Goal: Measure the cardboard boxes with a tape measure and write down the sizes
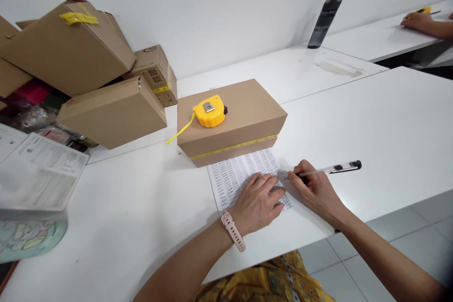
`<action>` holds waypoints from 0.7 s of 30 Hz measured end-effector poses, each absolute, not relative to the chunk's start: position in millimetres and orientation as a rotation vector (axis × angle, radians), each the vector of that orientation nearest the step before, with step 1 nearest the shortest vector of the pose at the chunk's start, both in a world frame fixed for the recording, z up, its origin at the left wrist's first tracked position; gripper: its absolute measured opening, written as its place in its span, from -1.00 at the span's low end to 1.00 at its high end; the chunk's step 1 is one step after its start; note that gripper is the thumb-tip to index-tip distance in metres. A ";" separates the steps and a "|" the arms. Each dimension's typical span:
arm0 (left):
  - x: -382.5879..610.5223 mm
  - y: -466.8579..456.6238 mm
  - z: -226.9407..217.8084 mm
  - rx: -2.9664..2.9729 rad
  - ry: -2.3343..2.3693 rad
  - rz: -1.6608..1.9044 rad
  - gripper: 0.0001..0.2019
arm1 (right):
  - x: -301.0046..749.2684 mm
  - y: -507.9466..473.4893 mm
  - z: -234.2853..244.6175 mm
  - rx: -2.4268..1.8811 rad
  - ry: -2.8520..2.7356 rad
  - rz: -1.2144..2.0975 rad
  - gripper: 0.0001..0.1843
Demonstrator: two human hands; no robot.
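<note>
My right hand (316,191) is closed around a clear pen (329,169) with black ends, its tip at the right edge of a sheet of paper (226,184) covered in columns of handwriting. Flat on that sheet rests my left hand (260,200), fingers spread and holding nothing; a pink band is on the wrist. The sheet's far edge meets a closed cardboard box (247,108) with yellow tape along its side. On top of the box lies a yellow tape measure (210,112), a short length of its yellow strip hanging out to the left.
Several cardboard boxes (113,113) are piled at the left. Nearer stand printed papers (49,170) and a mint-green item with a cartoon print (31,238). A dark bottle (324,20) stands by the wall. Another person's hand (419,21) is at the far right table with a yellow object.
</note>
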State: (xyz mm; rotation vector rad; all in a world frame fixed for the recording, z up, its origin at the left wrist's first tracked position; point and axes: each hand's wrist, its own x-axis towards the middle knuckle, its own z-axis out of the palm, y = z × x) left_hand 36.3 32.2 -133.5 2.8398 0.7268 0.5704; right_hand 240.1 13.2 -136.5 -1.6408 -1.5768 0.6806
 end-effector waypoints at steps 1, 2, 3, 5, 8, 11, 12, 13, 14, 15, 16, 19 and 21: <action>36.3 32.3 -133.7 2.838 0.728 0.567 -0.75 | 240.1 13.0 -136.3 -1.642 -1.575 0.679 -0.73; 36.3 32.4 -133.9 2.837 0.729 0.565 -0.75 | 240.1 12.8 -136.2 -1.641 -1.577 0.678 -0.74; 36.2 32.5 -134.1 2.836 0.729 0.562 -0.75 | 240.1 12.6 -136.0 -1.637 -1.580 0.679 -0.74; 36.3 32.6 -134.7 2.835 0.732 0.561 -0.75 | 240.4 12.2 -135.8 -1.629 -1.583 0.690 -0.73; 36.6 32.4 -135.6 2.840 0.734 0.559 -0.74 | 241.1 11.8 -136.1 -1.636 -1.580 0.697 -0.74; 37.0 32.0 -135.9 2.845 0.732 0.556 -0.74 | 241.9 12.2 -137.1 -1.644 -1.576 0.688 -0.75; 37.0 31.9 -135.8 2.845 0.731 0.555 -0.74 | 242.1 12.5 -137.6 -1.640 -1.575 0.688 -0.75; 37.0 31.9 -135.6 2.844 0.731 0.554 -0.74 | 242.2 12.7 -137.9 -1.634 -1.572 0.691 -0.75; 37.0 31.9 -135.4 2.844 0.729 0.554 -0.74 | 242.3 13.0 -138.2 -1.628 -1.571 0.696 -0.74; 37.0 32.0 -135.2 2.844 0.727 0.554 -0.73 | 242.2 13.2 -138.4 -1.623 -1.571 0.700 -0.74; 36.9 32.1 -135.1 2.844 0.725 0.556 -0.73 | 242.1 13.3 -138.4 -1.618 -1.572 0.703 -0.73; 36.8 32.5 -134.9 2.846 0.726 0.561 -0.74 | 241.7 13.1 -137.8 -1.626 -1.562 0.688 -0.74; 36.7 32.5 -135.2 2.845 0.729 0.561 -0.75 | 241.5 12.8 -137.3 -1.643 -1.555 0.661 -0.75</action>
